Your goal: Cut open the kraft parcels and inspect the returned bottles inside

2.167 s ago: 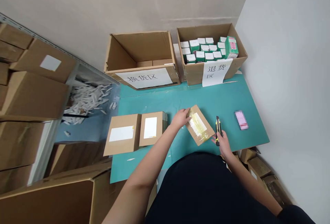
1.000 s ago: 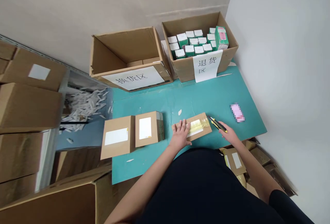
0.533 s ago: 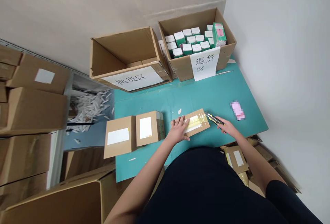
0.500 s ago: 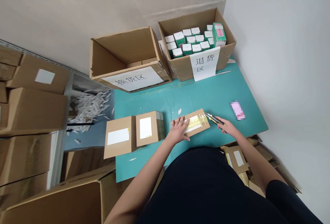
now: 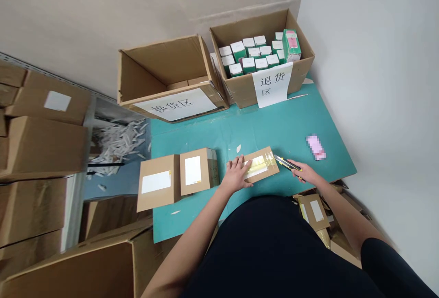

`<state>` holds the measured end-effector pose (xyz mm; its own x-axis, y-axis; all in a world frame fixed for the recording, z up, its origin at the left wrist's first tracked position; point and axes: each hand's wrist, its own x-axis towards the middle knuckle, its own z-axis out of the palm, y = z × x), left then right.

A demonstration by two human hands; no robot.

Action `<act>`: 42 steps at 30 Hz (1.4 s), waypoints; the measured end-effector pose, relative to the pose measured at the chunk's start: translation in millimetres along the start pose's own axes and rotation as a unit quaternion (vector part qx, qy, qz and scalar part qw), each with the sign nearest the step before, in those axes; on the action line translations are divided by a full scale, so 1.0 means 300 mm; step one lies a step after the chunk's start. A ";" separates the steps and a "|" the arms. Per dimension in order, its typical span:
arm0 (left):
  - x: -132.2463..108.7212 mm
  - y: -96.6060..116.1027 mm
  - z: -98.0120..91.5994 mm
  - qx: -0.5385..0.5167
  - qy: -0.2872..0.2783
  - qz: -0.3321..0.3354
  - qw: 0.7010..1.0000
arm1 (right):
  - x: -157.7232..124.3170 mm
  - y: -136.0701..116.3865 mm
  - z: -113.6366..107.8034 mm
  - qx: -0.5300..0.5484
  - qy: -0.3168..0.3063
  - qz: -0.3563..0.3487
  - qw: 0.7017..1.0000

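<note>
A small brown parcel (image 5: 262,166) sealed with yellowish tape lies near the front edge of the teal table (image 5: 274,129). My left hand (image 5: 236,173) rests flat on the parcel's left end with the fingers spread. My right hand (image 5: 304,172) is closed on a yellow and black utility knife (image 5: 287,163). The knife's tip touches the parcel's right end.
Two more labelled parcels (image 5: 178,178) lie to the left on the table. At the back stand an almost empty carton (image 5: 171,78) and a carton of green and white boxes (image 5: 262,58), each with a paper sign. A pink item (image 5: 316,147) lies at the right. Stacked cartons fill the left side.
The parcel was turned from slanted to lying crosswise. My left hand went flat onto its left end. My right hand lowered the knife from upright so its tip meets the parcel's right end.
</note>
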<state>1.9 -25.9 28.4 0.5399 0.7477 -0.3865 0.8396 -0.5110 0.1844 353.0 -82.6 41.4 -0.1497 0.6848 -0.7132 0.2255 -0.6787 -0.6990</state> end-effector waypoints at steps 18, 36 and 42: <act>0.000 -0.020 0.016 -0.014 0.012 0.016 1.000 | -0.101 0.115 0.010 -0.004 0.014 -0.001 1.000; -0.160 0.033 0.068 -0.061 0.096 0.040 0.993 | 0.277 0.245 -0.001 -0.215 0.409 -0.062 0.885; -0.218 0.039 0.079 -0.074 0.102 0.036 0.991 | 0.349 0.319 -0.003 -0.294 0.434 -0.051 0.850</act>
<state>-25.0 -90.8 34.3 0.5871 0.7893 -0.1797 0.7898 -0.5099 0.3410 359.8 -75.6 -100.1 0.5119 0.8432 -0.1640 0.7349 -0.5288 -0.4247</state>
